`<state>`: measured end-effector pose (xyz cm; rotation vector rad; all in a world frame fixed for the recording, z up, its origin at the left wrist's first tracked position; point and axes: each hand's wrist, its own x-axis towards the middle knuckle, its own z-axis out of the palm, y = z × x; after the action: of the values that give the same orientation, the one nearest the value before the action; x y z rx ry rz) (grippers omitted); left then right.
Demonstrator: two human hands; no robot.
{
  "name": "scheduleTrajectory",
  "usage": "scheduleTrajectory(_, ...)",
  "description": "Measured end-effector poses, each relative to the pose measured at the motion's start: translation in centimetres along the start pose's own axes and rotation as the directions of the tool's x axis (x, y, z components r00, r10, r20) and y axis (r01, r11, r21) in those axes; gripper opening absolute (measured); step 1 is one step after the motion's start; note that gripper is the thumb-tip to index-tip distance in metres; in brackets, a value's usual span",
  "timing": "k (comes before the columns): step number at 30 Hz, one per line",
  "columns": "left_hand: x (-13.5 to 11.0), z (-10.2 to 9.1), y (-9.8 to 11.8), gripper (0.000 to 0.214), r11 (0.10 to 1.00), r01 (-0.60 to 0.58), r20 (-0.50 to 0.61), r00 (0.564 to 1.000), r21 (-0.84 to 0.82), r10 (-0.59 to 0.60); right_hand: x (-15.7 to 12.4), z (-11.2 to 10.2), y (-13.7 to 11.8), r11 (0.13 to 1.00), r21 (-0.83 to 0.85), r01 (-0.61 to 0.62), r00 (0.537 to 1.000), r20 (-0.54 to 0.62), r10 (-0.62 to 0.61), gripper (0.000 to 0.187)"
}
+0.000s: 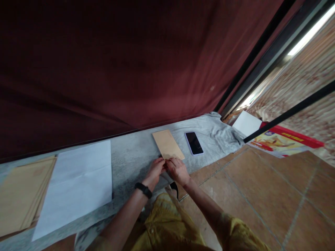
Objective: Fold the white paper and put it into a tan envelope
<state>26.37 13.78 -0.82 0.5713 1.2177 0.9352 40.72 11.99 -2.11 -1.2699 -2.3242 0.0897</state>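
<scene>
A small brown envelope lies flat on a grey cloth on the floor. My left hand and my right hand meet at its near edge, fingers curled and pinching that edge. A black band sits on my left wrist. A dark phone lies just right of the envelope.
A large white sheet lies to the left, beside a stack of brown envelopes. A dark red curtain hangs behind. Brown floor tiles spread to the right, with a white paper and a red printed packet.
</scene>
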Motion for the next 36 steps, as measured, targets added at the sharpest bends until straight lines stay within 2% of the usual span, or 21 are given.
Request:
scheduleTrajectory(7, 0.1, -0.1, 0.0, 0.028, 0.999, -0.029, -0.006, 1.0, 0.041, 0.029, -0.8, -1.1, 0.4, 0.967, 0.251, 0.034, 0.999, 0.022, -0.041, 0.035)
scheduleTrajectory(10, 0.2, 0.0, -0.3, 0.026, 0.996, -0.07, -0.044, 0.996, 0.059, 0.073, -1.5, -1.1, 1.0, 0.958, 0.278, -0.063, 0.994, -0.071, 0.086, 0.036)
scheduleTrajectory(12, 0.2, 0.0, -0.6, 0.027, 0.992, -0.101, -0.07, 0.992, 0.073, 0.106, -1.7, -0.9, 1.7, 0.935, 0.283, -0.212, 0.949, -0.168, 0.266, 0.035)
scheduleTrajectory(14, 0.3, 0.0, -0.7, 0.029, 0.988, -0.125, -0.077, 0.988, 0.088, 0.132, -1.6, -0.6, 2.7, 0.868, 0.342, -0.361, 0.863, -0.23, 0.45, 0.034)
scheduleTrajectory(17, 0.4, 0.1, -0.5, 0.029, 0.982, -0.157, -0.063, 0.984, 0.105, 0.164, -1.4, -0.2, 4.2, 0.721, 0.513, -0.465, 0.757, -0.192, 0.624, 0.035)
scheduleTrajectory(22, 0.7, 0.3, -0.3, 0.029, 0.976, -0.182, -0.054, 0.98, 0.119, 0.19, -1.1, 0.2, 5.7, 0.475, 0.75, -0.46, 0.703, -0.02, 0.711, 0.038)
scheduleTrajectory(25, 0.9, 0.3, -0.4, 0.026, 0.976, -0.176, -0.057, 0.981, 0.128, 0.185, -1.2, 0.5, 6.0, 0.408, 0.777, -0.479, 0.678, 0.032, 0.734, 0.039)
scheduleTrajectory(27, 1.0, 0.3, -0.6, 0.025, 0.976, -0.172, -0.06, 0.982, 0.137, 0.181, -1.4, 0.8, 6.1, 0.443, 0.75, -0.49, 0.674, 0.004, 0.739, 0.037)
scheduleTrajectory(31, 1.4, 0.4, -0.7, 0.026, 0.972, -0.171, -0.088, 0.979, 0.162, 0.186, -1.8, 1.2, 6.4, 0.608, 0.618, -0.498, 0.692, -0.139, 0.708, 0.034)
scheduleTrajectory(36, 2.1, 0.6, -0.8, 0.031, 0.959, -0.169, -0.137, 0.969, 0.229, 0.204, -2.1, 0.8, 6.3, 0.763, 0.427, -0.485, 0.755, -0.235, 0.612, 0.033)
